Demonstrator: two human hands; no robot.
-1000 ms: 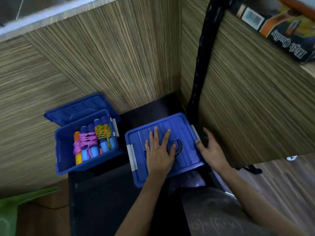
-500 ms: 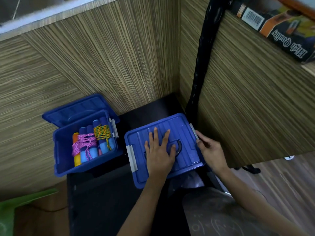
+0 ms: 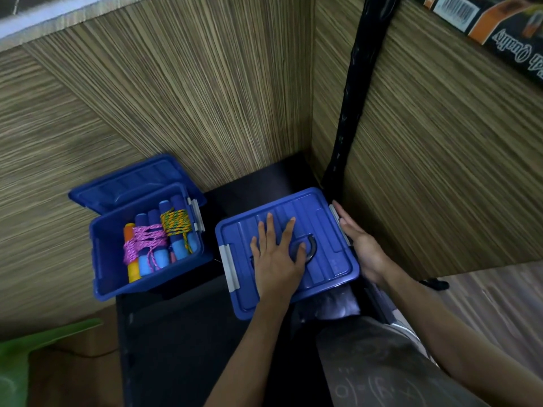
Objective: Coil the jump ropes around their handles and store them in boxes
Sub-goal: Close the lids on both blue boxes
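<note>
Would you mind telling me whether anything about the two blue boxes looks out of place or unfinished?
The left box stands open, its lid tipped back against the wall, with the coiled ropes exposed. The right box is lidded, the left hand flat on top and the right hand at its side latch. Nothing looks spilled or damaged.

A single head-worn view looks steeply down, from close, into a wood-panelled corner [image 3: 235, 98].

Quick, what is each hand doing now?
Left hand: open, pressing flat on the closed box lid.
Right hand: open, fingers straight against the lid's right-side latch.
</note>
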